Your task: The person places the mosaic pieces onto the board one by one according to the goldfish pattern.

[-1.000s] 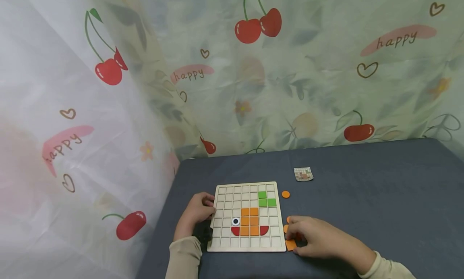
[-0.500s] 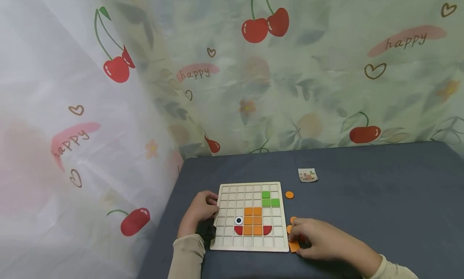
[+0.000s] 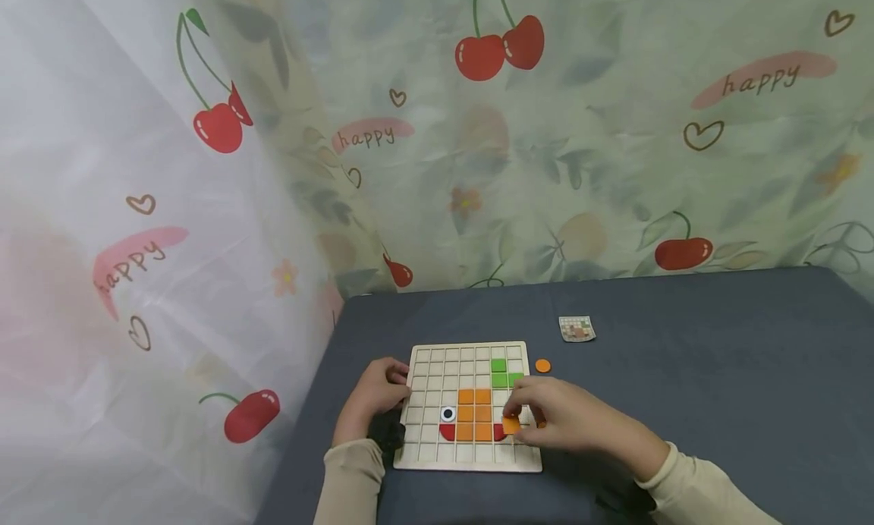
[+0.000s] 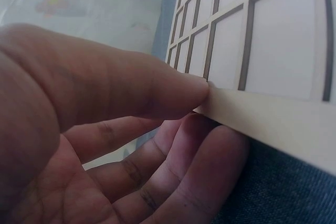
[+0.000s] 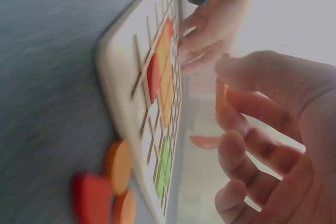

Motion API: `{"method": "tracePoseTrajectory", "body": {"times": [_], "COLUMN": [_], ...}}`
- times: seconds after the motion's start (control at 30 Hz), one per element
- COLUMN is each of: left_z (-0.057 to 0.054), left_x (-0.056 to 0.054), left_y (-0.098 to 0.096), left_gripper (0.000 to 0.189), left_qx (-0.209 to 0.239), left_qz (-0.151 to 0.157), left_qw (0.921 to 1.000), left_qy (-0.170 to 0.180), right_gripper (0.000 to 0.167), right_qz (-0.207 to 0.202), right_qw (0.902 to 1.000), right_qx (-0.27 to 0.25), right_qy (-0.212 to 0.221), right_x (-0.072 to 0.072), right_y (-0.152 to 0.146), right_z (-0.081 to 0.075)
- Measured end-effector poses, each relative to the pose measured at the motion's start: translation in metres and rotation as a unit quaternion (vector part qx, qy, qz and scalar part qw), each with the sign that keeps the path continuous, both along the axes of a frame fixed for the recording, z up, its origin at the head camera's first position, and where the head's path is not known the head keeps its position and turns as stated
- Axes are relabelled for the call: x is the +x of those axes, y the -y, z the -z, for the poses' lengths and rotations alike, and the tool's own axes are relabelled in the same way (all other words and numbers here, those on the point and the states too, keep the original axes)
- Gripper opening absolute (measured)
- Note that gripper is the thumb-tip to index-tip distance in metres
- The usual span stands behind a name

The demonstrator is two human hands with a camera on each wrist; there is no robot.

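In the head view my right hand [image 3: 563, 415] is over the right part of the pale wooden grid board [image 3: 426, 455]. Between its thumb and fingertips it pinches an orange square tile [image 3: 510, 425], seen edge-on in the right wrist view as an orange tile [image 5: 220, 95] raised off the board. My left hand [image 3: 375, 392] holds the board's left edge; in the left wrist view its thumb [image 4: 173, 90] lies on the rim and the fingers curl against the side. Set in the board are orange squares [image 3: 474, 413], red rounded pieces [image 3: 447, 432], green squares [image 3: 499, 366] and an eye disc [image 3: 448, 414].
An orange disc [image 3: 542, 366] lies off the board's right side, and a small picture card [image 3: 576, 328] lies farther back. In the right wrist view, orange discs [image 5: 118, 167] and a red piece [image 5: 92, 198] rest beside the board. A printed curtain [image 3: 580, 130] stands behind the table.
My right hand has lifted the orange square tile from beside the board and carried it left and away from me, over the board. The left hand keeps its hold on the edge.
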State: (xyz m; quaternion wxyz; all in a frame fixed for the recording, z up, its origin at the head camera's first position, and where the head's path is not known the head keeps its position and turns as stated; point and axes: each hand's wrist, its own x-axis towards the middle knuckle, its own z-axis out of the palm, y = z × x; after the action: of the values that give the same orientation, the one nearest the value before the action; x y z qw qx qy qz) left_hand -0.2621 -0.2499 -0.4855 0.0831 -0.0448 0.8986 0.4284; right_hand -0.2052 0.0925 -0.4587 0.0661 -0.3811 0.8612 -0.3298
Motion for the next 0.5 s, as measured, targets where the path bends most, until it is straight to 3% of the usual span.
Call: {"method": "tracePoseTrajectory", "body": {"times": [0.23,0.5], "left_z": [-0.001,-0.002], "left_x": [0.000,0.002], "left_y": [0.000,0.000], "left_gripper": [0.038,0.039], "left_qx": [0.004,0.013], "left_qz": [0.001,0.004], "left_qw": [1.0000,0.9999], "left_qy": [0.000,0.002], "right_gripper": [0.019,0.018], "right_qz": [0.028,0.058], "right_qw": [0.9996,0.9977], "right_qx": [-0.001,0.034], "right_qy": [-0.009,-0.013], "right_x": [-0.025,-0.047], "right_y": [0.038,0.076], "right_z": [0.004,0.016]}}
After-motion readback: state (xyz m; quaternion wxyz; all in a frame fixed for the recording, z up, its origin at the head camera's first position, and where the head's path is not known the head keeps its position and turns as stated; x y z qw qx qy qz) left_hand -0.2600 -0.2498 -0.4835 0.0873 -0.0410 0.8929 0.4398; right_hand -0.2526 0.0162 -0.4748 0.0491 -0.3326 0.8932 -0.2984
